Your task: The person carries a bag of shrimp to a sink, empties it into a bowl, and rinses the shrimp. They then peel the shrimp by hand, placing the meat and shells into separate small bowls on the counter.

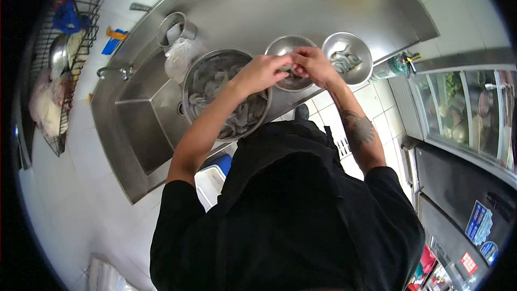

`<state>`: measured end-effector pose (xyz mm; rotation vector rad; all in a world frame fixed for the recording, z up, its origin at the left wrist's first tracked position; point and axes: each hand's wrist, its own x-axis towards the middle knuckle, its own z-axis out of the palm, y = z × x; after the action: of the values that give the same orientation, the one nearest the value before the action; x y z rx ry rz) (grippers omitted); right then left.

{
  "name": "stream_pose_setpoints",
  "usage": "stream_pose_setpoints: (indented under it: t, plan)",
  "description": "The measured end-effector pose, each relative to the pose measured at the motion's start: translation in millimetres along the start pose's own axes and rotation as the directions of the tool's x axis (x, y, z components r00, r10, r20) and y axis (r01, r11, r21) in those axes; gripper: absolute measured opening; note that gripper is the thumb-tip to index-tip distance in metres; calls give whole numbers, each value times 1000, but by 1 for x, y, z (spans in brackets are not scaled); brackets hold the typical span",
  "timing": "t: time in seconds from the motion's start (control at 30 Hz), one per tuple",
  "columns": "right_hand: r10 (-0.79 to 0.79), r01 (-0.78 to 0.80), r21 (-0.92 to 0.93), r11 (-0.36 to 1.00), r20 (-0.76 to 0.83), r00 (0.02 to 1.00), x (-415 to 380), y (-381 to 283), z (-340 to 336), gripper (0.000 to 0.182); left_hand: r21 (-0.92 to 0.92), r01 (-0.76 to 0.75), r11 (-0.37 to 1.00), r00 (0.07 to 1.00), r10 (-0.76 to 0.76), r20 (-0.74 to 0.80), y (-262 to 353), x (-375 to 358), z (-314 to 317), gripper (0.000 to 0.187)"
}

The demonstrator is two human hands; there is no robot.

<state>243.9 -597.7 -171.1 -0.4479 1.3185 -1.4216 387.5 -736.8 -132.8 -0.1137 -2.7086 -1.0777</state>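
Above the middle metal bowl, my left hand and my right hand meet, fingers pinched together. Whatever is between the fingertips is too small and hidden to make out. Inside that bowl lies some dark matter, partly covered by my hands. A large round metal bowl under my left forearm holds many grey shrimp in water. To the right of my right hand, a smaller metal bowl contains several grey peeled shrimp.
A sink basin with a faucet is at the left. Near the large bowl stand a metal pot and a white plastic bag. A wire rack hangs at far left. A glass-fronted fridge stands right.
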Motion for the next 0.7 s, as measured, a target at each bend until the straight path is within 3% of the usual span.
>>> stream_pose_setpoints:
  t: [0.13,0.33,0.43,0.53,0.7]
  plan:
    - [-5,4,-21,1000,-42,999,-8,-8,-4,16,185,-19,983,998,8,59,6,7,3,23]
    - [-43,38,-74,997,-69,997,-21,-7,-8,15,25,-32,999,985,27,173,5,17,12,14]
    - [-87,78,-110,991,-81,993,-29,-9,-11,13,-102,-19,995,998,25,59,8,16,13,12]
    - [-90,89,-28,996,-51,995,-41,-16,-8,9,-132,-73,989,997,75,11,7,16,15,11]
    - [-50,63,166,984,-81,995,-43,-19,-17,6,-24,-186,982,982,186,31,14,27,17,10]
